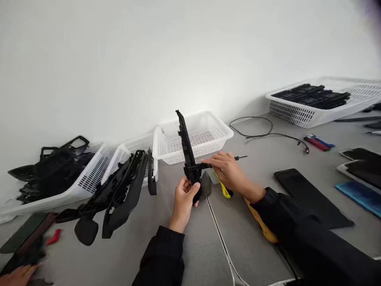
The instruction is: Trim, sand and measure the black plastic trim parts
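Observation:
My left hand (183,198) is closed round the lower end of a long black plastic part (186,147), which stands nearly upright above the grey table (247,238). My right hand (229,171) grips a thin black screwdriver (238,158) held level, its tip against the part's side and its shaft poking out to the right. A dark grey pad (206,183) lies just behind the part's base. A yellow-handled tool (224,190) lies under my right hand.
Three white baskets line the wall: an empty one (208,137), one with black parts spilling out (123,186), one piled with dark parts (53,171). A fourth basket (315,107) stands far right. Cables, a black panel (309,196) and another person's hand (14,274) at bottom left.

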A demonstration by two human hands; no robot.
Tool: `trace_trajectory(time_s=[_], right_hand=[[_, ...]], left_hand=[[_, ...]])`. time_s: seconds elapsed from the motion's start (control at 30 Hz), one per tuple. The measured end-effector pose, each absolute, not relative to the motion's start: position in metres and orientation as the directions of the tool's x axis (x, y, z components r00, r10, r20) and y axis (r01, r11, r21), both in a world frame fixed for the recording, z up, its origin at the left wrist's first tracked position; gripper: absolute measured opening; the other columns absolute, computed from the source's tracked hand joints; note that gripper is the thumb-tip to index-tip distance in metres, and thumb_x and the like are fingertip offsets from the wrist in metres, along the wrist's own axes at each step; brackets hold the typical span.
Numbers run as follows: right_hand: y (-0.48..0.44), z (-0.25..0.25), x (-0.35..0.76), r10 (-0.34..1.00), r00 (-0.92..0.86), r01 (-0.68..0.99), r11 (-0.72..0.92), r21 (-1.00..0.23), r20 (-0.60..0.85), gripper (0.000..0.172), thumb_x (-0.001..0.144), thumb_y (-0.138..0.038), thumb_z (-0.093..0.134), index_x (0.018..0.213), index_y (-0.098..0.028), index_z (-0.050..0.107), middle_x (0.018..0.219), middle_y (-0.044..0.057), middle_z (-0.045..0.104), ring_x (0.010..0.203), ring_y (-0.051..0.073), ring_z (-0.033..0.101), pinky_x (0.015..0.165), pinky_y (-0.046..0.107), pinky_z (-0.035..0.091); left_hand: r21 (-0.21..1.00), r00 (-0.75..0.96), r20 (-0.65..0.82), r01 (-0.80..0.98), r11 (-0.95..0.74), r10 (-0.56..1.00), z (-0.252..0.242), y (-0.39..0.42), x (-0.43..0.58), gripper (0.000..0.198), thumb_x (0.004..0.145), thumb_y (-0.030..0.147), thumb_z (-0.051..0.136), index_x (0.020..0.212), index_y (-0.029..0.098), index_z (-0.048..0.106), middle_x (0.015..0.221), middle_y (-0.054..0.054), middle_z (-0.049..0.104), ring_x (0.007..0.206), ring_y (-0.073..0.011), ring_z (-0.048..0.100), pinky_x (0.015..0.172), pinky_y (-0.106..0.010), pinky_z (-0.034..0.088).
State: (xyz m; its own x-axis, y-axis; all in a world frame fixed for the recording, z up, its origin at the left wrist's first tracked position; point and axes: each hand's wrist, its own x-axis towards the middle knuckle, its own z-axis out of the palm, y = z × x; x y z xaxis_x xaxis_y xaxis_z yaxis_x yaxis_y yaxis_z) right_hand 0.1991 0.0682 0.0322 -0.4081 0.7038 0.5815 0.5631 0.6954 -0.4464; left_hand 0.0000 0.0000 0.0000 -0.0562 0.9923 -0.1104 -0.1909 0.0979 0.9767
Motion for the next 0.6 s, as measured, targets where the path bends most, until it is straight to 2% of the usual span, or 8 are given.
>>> trace_trajectory(time_s=[0.43, 0.53, 0.6], right_hand=[[0.068, 0.032, 0.198, 0.719, -0.398, 0.574, 0.68, -0.457, 0.57, 0.04, 0.104, -0.006, 0.046, 0.125, -0.023, 0.076, 0.1, 0.007, 0.078, 0.094, 0.025, 0.061, 0.079, 0.039, 0.033], [0.068, 0.032, 0.198, 0.717, -0.394, 0.578, 0.679, -0.452, 0.574, 0.039, 0.104, -0.006, 0.047, 0.124, -0.023, 0.076, 0.101, 0.007, 0.078, 0.095, 0.025, 0.061, 0.079, 0.039, 0.033], [0.069, 0.031, 0.198, 0.725, -0.376, 0.592, 0.667, -0.453, 0.577, 0.04, 0.104, -0.007, 0.047, 0.124, -0.024, 0.076, 0.101, 0.007, 0.079, 0.095, 0.026, 0.062, 0.078, 0.039, 0.033]], left_hand=[[0.964, -0.086, -0.136, -0.241, 0.112, 0.987, 0.009, 0.001, 0.004, 0.06, 0.068, 0.054, 0.094, 0.107, 0.018, 0.065, 0.087, -0.001, 0.067, 0.056, -0.0089, 0.049, 0.032, -0.018, 0.035], [0.953, -0.078, -0.148, -0.278, 0.121, 0.986, 0.011, 0.001, 0.003, 0.059, 0.068, 0.051, 0.095, 0.11, 0.018, 0.068, 0.09, -0.002, 0.068, 0.058, -0.0089, 0.049, 0.036, -0.019, 0.034], [0.941, -0.063, -0.141, -0.318, 0.114, 0.988, 0.014, 0.001, 0.001, 0.058, 0.069, 0.049, 0.095, 0.113, 0.019, 0.071, 0.097, -0.004, 0.071, 0.065, -0.0105, 0.054, 0.041, -0.02, 0.038]])
